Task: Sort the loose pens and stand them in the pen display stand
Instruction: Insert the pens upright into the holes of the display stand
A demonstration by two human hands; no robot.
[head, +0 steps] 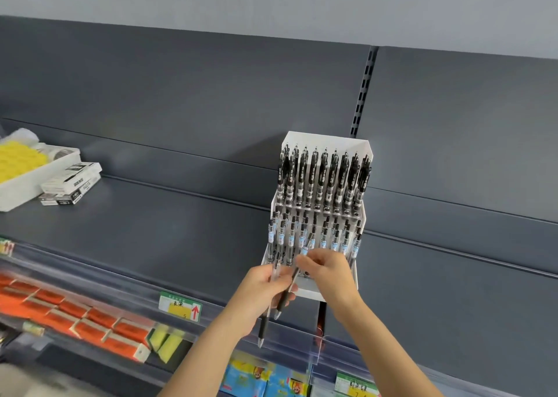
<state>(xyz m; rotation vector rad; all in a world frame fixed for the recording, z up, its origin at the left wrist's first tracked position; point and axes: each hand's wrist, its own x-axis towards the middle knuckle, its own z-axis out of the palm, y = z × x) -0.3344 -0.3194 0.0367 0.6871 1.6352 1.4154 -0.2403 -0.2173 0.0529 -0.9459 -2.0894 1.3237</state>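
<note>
A white tiered pen display stand (359, 215) stands on the dark grey shelf. Its back tier is full of black pens (323, 179) and its middle tier holds several clear pens with blue labels (335, 239). My left hand (259, 294) grips a few loose pens (264, 327) in front of the stand, tips pointing down. My right hand (327, 269) pinches one of these pens (291, 285) near its upper end, just before the stand's lowest tier, which my hands partly hide.
At the far left a white tray (27, 185) holds yellow items, with flat pen boxes (71, 182) stacked beside it. The shelf (169, 224) has a clear front rail with price tags (181, 306). Orange and yellow packs (90, 321) lie on the shelf below.
</note>
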